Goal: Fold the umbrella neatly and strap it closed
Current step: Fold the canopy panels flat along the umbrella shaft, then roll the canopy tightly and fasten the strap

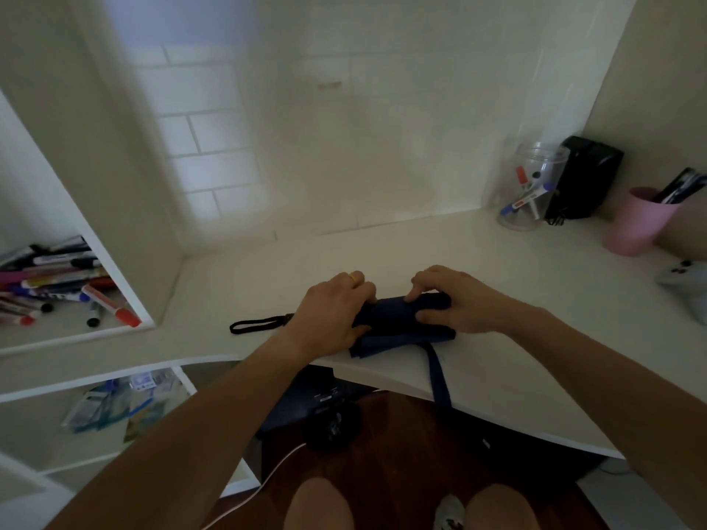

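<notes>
A dark navy folding umbrella (394, 319) lies crosswise on the white desk (497, 357) near its front edge, its canopy bunched around the shaft. My left hand (333, 311) grips the handle end of the umbrella. My right hand (451, 300) presses down on the other end, fingers curled over the fabric. A black wrist cord (256, 324) trails left from the handle onto the desk. The navy closing strap (440, 376) hangs loose over the desk's front edge.
A clear jar with markers (530, 189), a black box (585, 177) and a pink cup (637, 223) stand at the back right. A grey game controller (685, 288) lies at the right edge. A shelf at left holds many markers (57, 285).
</notes>
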The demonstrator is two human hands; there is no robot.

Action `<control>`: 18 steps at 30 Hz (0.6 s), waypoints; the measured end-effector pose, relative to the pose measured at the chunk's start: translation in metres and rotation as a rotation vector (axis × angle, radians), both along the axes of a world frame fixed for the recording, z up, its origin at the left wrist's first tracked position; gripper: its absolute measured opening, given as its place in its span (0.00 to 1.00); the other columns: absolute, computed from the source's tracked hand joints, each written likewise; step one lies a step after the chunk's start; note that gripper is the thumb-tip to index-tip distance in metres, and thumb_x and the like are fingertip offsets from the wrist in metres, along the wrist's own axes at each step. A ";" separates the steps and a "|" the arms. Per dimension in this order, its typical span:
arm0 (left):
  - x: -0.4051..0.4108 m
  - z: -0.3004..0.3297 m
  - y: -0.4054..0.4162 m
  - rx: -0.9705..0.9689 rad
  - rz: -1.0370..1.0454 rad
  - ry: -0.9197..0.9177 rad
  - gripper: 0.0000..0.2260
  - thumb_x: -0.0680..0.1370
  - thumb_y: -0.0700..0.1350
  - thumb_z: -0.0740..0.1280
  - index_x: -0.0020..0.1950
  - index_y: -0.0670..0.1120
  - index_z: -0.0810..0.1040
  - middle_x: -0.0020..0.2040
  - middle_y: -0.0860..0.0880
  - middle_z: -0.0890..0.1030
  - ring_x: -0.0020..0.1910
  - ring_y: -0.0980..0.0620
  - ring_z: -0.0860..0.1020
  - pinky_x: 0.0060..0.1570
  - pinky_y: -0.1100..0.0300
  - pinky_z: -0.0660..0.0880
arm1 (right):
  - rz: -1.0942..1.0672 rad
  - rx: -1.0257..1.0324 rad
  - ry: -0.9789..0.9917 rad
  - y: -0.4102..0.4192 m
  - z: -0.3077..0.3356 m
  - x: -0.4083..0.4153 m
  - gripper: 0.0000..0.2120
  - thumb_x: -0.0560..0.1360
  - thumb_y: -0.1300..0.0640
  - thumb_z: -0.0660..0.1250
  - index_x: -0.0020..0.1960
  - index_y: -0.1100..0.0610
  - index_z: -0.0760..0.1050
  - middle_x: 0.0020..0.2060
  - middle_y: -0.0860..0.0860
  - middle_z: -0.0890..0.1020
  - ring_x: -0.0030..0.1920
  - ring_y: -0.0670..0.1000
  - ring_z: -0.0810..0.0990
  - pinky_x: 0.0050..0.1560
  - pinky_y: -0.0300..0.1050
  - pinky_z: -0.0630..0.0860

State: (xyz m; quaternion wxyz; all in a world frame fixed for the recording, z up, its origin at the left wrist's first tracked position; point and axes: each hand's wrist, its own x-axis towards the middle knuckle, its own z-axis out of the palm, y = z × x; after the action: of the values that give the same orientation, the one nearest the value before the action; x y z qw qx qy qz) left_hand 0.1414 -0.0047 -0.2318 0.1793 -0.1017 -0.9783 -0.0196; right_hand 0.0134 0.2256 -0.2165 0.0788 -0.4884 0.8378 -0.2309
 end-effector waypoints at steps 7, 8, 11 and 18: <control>0.005 0.002 0.005 0.177 -0.024 -0.088 0.13 0.73 0.55 0.72 0.53 0.51 0.77 0.54 0.50 0.76 0.50 0.50 0.75 0.48 0.54 0.75 | 0.008 -0.013 0.061 0.008 -0.006 0.014 0.14 0.74 0.58 0.72 0.52 0.42 0.74 0.50 0.44 0.81 0.48 0.47 0.80 0.50 0.52 0.79; 0.005 0.006 0.002 0.302 -0.016 -0.160 0.10 0.76 0.57 0.70 0.52 0.53 0.78 0.54 0.51 0.77 0.51 0.51 0.76 0.51 0.54 0.75 | -0.002 -0.018 0.095 0.009 -0.008 0.017 0.15 0.73 0.58 0.72 0.53 0.42 0.73 0.50 0.44 0.80 0.48 0.47 0.79 0.49 0.52 0.79; 0.007 0.009 -0.005 0.514 -0.014 -0.331 0.03 0.78 0.53 0.69 0.50 0.56 0.79 0.53 0.54 0.83 0.53 0.53 0.80 0.56 0.48 0.78 | -0.044 -0.024 0.211 0.012 -0.016 0.026 0.23 0.72 0.57 0.72 0.64 0.43 0.70 0.55 0.44 0.77 0.52 0.45 0.76 0.51 0.45 0.76; 0.008 0.014 0.005 0.470 0.070 -0.405 0.24 0.73 0.53 0.76 0.67 0.52 0.77 0.57 0.53 0.80 0.55 0.53 0.79 0.56 0.58 0.76 | -0.094 -0.041 0.401 0.010 -0.022 0.042 0.23 0.66 0.57 0.76 0.59 0.48 0.74 0.52 0.48 0.74 0.49 0.51 0.73 0.44 0.46 0.73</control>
State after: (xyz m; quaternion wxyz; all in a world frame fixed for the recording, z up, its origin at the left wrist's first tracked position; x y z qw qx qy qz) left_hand 0.1495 0.0002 -0.2179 -0.0003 -0.0178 -0.9657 -0.2589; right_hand 0.0550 0.2356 -0.2389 -0.1106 -0.4866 0.8536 -0.1495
